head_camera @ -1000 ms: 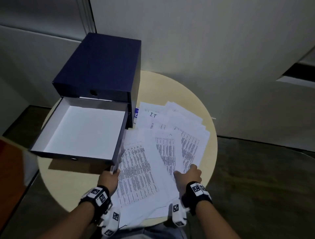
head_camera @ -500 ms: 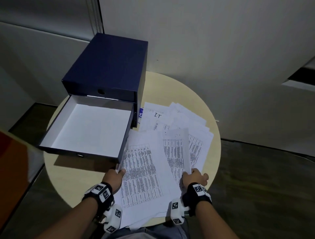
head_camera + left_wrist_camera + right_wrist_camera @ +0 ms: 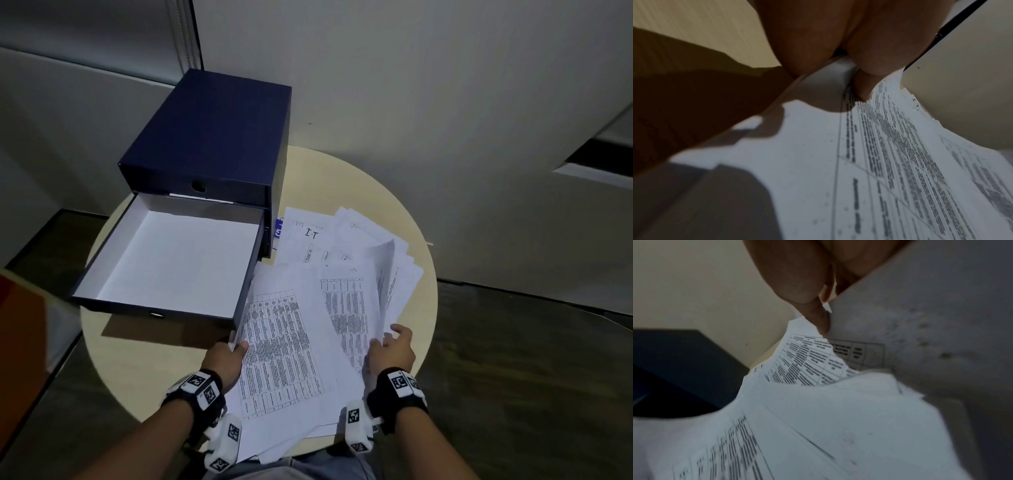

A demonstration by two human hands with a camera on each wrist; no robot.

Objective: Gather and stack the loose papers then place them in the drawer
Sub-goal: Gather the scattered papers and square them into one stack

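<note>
The papers (image 3: 291,342) are white printed sheets, most covered with tables of small text, one at the back marked "I·T". They lie fanned in a loose, uneven pile on the round counter (image 3: 342,178), just right of the drawer (image 3: 171,260); their right edge is lifted and curled upward. The drawer is dark blue outside, white inside, pulled fully open from its box (image 3: 212,137).

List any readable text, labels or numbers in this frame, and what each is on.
"I·T": handwritten on the far sheet beside the drawer box.
Printed tables on the papers: too small to read.
Blue label by the box: mostly hidden, unreadable.
Wrist marker tags: patterns, no words.
</note>
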